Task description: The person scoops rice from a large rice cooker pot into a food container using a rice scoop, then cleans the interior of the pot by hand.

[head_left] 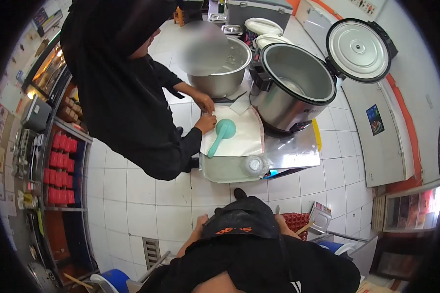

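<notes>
head view | single, head-worn | faces forward and steeply down | wide fisheye field, darkened corners | wearer's black shirt (256,261) nearest, along bottom edge | steel table (296,154) at mid-range | grey cooler (265,13) farther, at top edge

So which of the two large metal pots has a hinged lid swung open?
The right pot, on the metal table: its round lid stands open to the right. The left pot, partly blurred over, shows no hinged lid.

Wearer's left hand (201,222) and right hand (281,222) beside black apron (244,217), turquoise scoop (225,130) on white sheet (248,134), open cooker (284,105) nearby
</notes>
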`<move>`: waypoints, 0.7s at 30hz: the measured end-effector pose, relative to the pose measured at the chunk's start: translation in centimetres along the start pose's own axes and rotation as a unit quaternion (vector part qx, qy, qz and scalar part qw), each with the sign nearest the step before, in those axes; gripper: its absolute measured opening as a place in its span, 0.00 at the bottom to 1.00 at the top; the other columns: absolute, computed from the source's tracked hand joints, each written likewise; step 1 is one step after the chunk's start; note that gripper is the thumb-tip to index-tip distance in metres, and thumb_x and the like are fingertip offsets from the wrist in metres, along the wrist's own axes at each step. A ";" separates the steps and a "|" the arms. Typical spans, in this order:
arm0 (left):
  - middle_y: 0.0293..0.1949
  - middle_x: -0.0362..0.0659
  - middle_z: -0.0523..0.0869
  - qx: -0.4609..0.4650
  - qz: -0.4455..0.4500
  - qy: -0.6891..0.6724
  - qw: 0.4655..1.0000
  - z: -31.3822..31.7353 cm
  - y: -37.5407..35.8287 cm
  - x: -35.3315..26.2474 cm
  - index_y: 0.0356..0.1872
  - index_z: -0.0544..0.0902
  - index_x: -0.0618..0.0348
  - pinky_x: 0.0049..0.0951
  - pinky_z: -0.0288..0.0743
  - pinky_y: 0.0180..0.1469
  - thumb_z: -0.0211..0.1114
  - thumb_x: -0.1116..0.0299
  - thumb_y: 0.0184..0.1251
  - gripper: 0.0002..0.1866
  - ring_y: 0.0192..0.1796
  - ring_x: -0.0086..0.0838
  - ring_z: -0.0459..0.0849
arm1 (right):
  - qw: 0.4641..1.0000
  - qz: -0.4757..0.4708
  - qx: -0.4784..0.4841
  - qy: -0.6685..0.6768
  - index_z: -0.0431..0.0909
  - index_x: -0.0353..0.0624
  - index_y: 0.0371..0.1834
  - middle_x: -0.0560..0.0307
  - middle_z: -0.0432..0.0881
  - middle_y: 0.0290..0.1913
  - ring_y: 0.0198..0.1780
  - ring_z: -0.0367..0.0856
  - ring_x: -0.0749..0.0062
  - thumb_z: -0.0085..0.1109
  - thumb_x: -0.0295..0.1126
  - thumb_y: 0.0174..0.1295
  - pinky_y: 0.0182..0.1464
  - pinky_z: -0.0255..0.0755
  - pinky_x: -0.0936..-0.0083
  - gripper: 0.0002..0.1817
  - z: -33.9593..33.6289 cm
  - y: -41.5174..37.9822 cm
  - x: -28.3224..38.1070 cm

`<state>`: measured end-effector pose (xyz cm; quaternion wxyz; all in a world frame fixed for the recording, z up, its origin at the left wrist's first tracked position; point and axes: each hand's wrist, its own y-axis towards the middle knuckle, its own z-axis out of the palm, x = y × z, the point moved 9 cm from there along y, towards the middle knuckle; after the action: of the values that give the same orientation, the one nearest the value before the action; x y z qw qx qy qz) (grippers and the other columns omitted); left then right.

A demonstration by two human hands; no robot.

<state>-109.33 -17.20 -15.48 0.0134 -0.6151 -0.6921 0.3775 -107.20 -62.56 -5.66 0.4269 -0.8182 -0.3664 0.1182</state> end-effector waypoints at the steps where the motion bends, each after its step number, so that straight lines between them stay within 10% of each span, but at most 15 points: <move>1: 0.32 0.60 0.84 0.011 -0.053 -0.275 0.960 6.2 0.5 5.3 0.35 0.83 0.58 0.43 0.75 0.41 0.53 0.59 0.63 0.15 0.40 0.52 0.85 | 1.000 0.009 -0.003 -0.028 0.79 0.32 0.51 0.35 0.80 0.52 0.59 0.77 0.47 0.54 0.51 0.57 0.58 0.72 0.59 0.31 -1.0 -1.8 0.7; 6: 0.32 0.57 0.85 -0.056 -0.002 -0.238 0.970 5.7 -2.4 7.1 0.37 0.86 0.50 0.41 0.76 0.40 0.56 0.57 0.62 0.13 0.38 0.48 0.86 | 0.983 0.118 -0.105 0.094 0.79 0.32 0.51 0.35 0.80 0.53 0.59 0.77 0.47 0.60 0.47 0.51 0.58 0.73 0.61 0.30 -2.8 -2.6 -2.0; 10: 0.31 0.51 0.87 0.050 0.018 0.128 0.990 -0.1 -5.4 1.2 0.37 0.86 0.58 0.38 0.79 0.41 0.53 0.61 0.66 0.15 0.36 0.39 0.87 | 0.981 0.092 -0.131 0.112 0.80 0.30 0.47 0.32 0.80 0.51 0.57 0.78 0.45 0.58 0.41 0.50 0.57 0.73 0.61 0.26 -4.8 -5.4 1.4; 11: 0.29 0.46 0.87 -0.011 -0.080 -0.166 0.983 -1.9 -6.5 1.8 0.26 0.83 0.63 0.35 0.80 0.36 0.56 0.69 0.63 0.11 0.33 0.34 0.87 | 0.982 0.065 -0.134 0.120 0.80 0.29 0.46 0.31 0.80 0.50 0.56 0.79 0.43 0.58 0.41 0.50 0.57 0.73 0.60 0.26 -5.0 -5.3 2.2; 12: 0.29 0.46 0.87 -0.014 -0.082 -0.164 0.983 -1.4 -6.7 2.0 0.26 0.83 0.63 0.35 0.80 0.36 0.56 0.69 0.63 0.11 0.33 0.34 0.87 | 0.982 0.037 -0.135 0.128 0.80 0.29 0.45 0.31 0.81 0.49 0.55 0.79 0.42 0.58 0.41 0.51 0.56 0.73 0.59 0.25 -4.8 -5.3 3.2; 14: 0.17 0.46 0.82 -0.131 -0.213 -0.540 0.803 0.5 -7.7 5.6 0.24 0.79 0.58 0.39 0.76 0.27 0.67 0.53 0.55 0.17 0.24 0.36 0.85 | 0.981 0.005 -0.153 0.121 0.80 0.27 0.44 0.28 0.80 0.46 0.53 0.79 0.40 0.57 0.42 0.52 0.56 0.73 0.57 0.26 -4.7 -5.6 4.7; 15: 0.17 0.46 0.82 -0.132 -0.213 -0.540 0.804 0.6 -7.7 5.9 0.24 0.79 0.58 0.39 0.76 0.27 0.67 0.53 0.55 0.17 0.24 0.36 0.85 | 0.978 -0.021 -0.175 0.113 0.79 0.25 0.42 0.26 0.80 0.44 0.51 0.80 0.38 0.56 0.43 0.52 0.55 0.73 0.55 0.27 -5.1 -5.8 5.5; 18: 0.18 0.43 0.82 -0.122 -0.285 -0.495 0.812 1.9 -8.3 9.3 0.23 0.78 0.62 0.39 0.75 0.26 0.70 0.59 0.54 0.16 0.21 0.33 0.82 | 0.977 -0.071 -0.188 0.078 0.80 0.24 0.39 0.25 0.80 0.43 0.51 0.79 0.36 0.55 0.43 0.53 0.55 0.73 0.54 0.26 -4.1 -5.4 7.2; 20: 0.22 0.43 0.84 -0.018 -0.047 -0.135 0.990 3.8 -6.4 9.4 0.22 0.78 0.62 0.36 0.77 0.31 0.72 0.66 0.52 0.13 0.24 0.25 0.81 | 0.981 -0.095 -0.160 0.053 0.79 0.24 0.40 0.25 0.80 0.44 0.51 0.79 0.36 0.56 0.42 0.53 0.55 0.73 0.54 0.26 -3.1 -5.0 8.0; 21: 0.22 0.43 0.84 -0.023 -0.062 -0.137 0.988 1.6 -7.2 6.0 0.22 0.78 0.62 0.36 0.77 0.31 0.72 0.66 0.52 0.13 0.24 0.25 0.81 | 0.983 -0.118 -0.137 0.031 0.79 0.24 0.41 0.25 0.80 0.44 0.51 0.79 0.36 0.56 0.42 0.53 0.55 0.73 0.54 0.26 -2.2 -4.9 8.6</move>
<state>-117.59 -12.52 -15.46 -0.0723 -0.5134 -0.7331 0.4402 -102.47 -56.04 0.52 0.3330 -0.8233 -0.4596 -0.0092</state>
